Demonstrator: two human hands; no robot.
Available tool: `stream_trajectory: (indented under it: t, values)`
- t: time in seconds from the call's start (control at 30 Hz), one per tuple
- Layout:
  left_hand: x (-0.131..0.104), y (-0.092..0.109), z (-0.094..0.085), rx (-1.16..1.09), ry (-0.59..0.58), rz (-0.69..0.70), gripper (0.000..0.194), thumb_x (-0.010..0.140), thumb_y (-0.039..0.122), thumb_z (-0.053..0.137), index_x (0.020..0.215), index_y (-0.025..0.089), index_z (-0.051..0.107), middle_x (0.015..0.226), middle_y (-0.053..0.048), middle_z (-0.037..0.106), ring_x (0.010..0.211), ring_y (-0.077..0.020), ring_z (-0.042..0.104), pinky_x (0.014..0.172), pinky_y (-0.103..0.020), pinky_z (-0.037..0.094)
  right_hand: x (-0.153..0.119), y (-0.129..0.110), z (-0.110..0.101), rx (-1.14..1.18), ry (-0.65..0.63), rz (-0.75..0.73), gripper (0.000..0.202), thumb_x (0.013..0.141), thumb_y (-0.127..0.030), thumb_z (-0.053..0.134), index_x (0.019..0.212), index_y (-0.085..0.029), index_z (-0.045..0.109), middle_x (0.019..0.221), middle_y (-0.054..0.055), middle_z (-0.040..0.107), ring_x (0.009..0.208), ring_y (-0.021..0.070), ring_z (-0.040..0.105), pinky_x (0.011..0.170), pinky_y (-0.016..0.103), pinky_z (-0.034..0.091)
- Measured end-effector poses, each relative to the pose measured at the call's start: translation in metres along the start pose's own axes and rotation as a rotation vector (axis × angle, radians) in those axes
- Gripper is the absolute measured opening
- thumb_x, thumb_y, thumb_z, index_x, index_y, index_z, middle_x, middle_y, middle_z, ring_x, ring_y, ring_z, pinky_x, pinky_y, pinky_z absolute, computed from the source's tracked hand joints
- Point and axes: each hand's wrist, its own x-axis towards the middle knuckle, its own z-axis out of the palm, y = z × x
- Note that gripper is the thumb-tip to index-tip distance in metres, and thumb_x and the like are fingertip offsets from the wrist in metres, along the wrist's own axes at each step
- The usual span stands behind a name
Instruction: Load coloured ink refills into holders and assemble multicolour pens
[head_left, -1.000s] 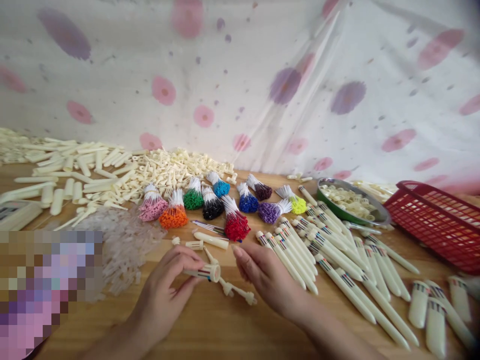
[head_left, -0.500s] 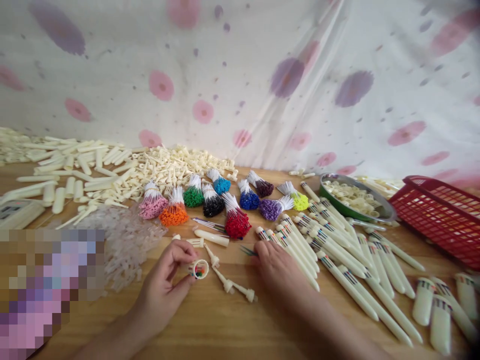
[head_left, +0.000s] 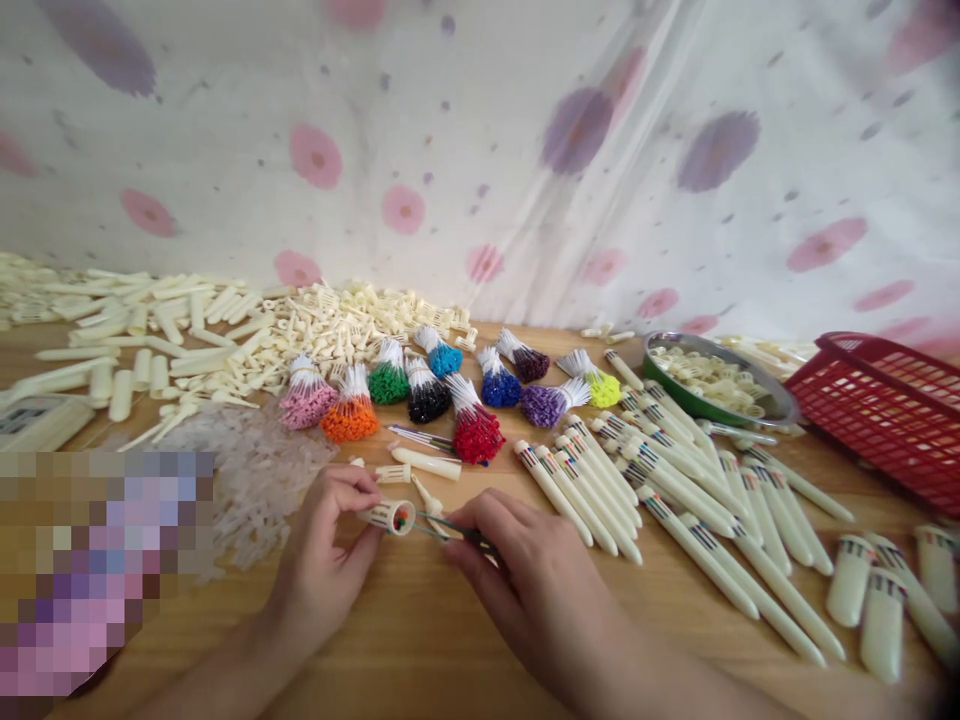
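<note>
Between the thumb and fingers of my left hand [head_left: 330, 535], a short cream slotted pen barrel [head_left: 380, 515] lies sideways, its round open end facing right. Small coloured pieces show inside that opening. My right hand [head_left: 525, 560] is closed on a pair of tweezers [head_left: 469, 534], whose tips reach the barrel's open end; whether they touch it or grip anything cannot be made out. Just behind the tweezers lies a cream pointed part [head_left: 427, 497], partly covered. Another slotted piece [head_left: 395, 473] and a smooth cream tube [head_left: 426, 463] rest beyond my left fingers.
Bundles of coloured-tipped white sticks, such as the red bundle [head_left: 478, 432], stand across the middle. Finished-looking multicolour pens [head_left: 675, 490] lie right, near a bowl [head_left: 780, 412] of cream parts and a red basket [head_left: 885, 420]. Clear plastic bits [head_left: 247, 490] and cream tubes [head_left: 142, 370] are heaped left.
My right hand has moved left from beside the pens, bringing the tweezers to the barrel's opening. My left hand has turned the barrel slightly, so more of its side shows.
</note>
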Motion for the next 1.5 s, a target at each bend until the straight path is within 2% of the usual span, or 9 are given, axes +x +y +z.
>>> stream_trajectory:
  t: [0.17,0.37,0.7,1.23,1.5]
  values:
    - [0.001,0.001,0.003,0.004,0.006,0.009,0.029,0.073,-0.003,0.051,0.086,0.023,0.047,0.091,-0.002,0.05,0.094,-0.019,0.054,0.082,-0.035,0.045,0.001,0.0,0.0,0.005,-0.033,0.066,0.011,0.085,-0.024,0.052,0.077,-0.017,0.055,0.072,0.003,0.064,0.061,0.0139,0.059,0.053,0.021,0.04]
    - [0.002,0.003,0.004,0.022,0.001,0.033,0.028,0.073,-0.002,0.052,0.086,0.023,0.047,0.089,-0.001,0.051,0.088,-0.018,0.054,0.082,-0.037,0.046,0.003,-0.006,-0.002,-0.013,-0.102,0.123,0.012,0.085,-0.025,0.053,0.077,-0.016,0.056,0.074,0.003,0.065,0.064,0.0146,0.06,0.055,0.022,0.041]
    - [0.002,0.007,0.003,0.05,0.02,0.014,0.022,0.073,0.005,0.055,0.083,0.024,0.048,0.086,-0.002,0.053,0.085,-0.0197,0.056,0.08,-0.039,0.049,0.002,-0.008,0.002,-0.023,-0.072,0.113,0.011,0.083,-0.024,0.057,0.074,-0.017,0.055,0.07,0.001,0.064,0.06,0.0125,0.059,0.052,0.019,0.039]
    - [0.0,0.005,0.003,0.049,-0.025,-0.009,0.022,0.075,0.004,0.055,0.086,0.023,0.049,0.091,-0.003,0.054,0.092,-0.0193,0.057,0.08,-0.034,0.048,0.003,-0.004,0.0,-0.097,-0.06,0.049,0.011,0.084,-0.02,0.054,0.074,-0.017,0.056,0.069,0.001,0.064,0.061,0.0125,0.059,0.053,0.02,0.04]
    - [0.006,0.014,0.002,0.099,-0.038,0.005,0.015,0.077,0.01,0.056,0.085,0.023,0.057,0.087,-0.003,0.061,0.085,-0.0188,0.062,0.075,-0.031,0.051,0.001,0.003,-0.003,-0.239,0.012,-0.128,0.02,0.089,-0.021,0.046,0.071,-0.018,0.053,0.064,0.0,0.06,0.055,0.0105,0.055,0.05,0.022,0.036]
